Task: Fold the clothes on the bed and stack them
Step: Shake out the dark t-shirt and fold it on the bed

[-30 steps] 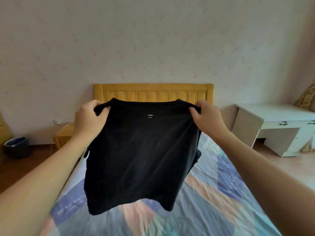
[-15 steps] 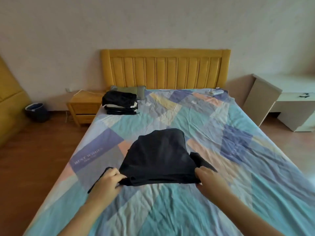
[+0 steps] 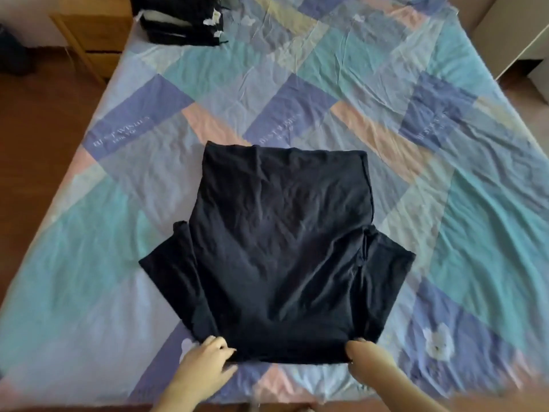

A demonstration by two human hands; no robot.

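A black T-shirt [image 3: 279, 251] lies spread flat on the patchwork bed sheet [image 3: 445, 188], hem toward the far side, both short sleeves fanned out. My left hand [image 3: 205, 364] pinches its near left shoulder corner. At the near right shoulder corner my right hand [image 3: 371, 361] grips the cloth, the fingers curled under it. A stack of folded dark clothes [image 3: 181, 22] sits at the far left of the bed.
A wooden nightstand [image 3: 95, 34] stands beside the bed at the far left. The corner of a pale desk [image 3: 517, 40] shows at the far right. Brown wooden floor [image 3: 35, 144] runs along the bed's left edge.
The shirt, held up in the air a second ago, has come down and now lies spread flat on the bed. Both hands have drawn its shoulders toward me, and my view tilted down.
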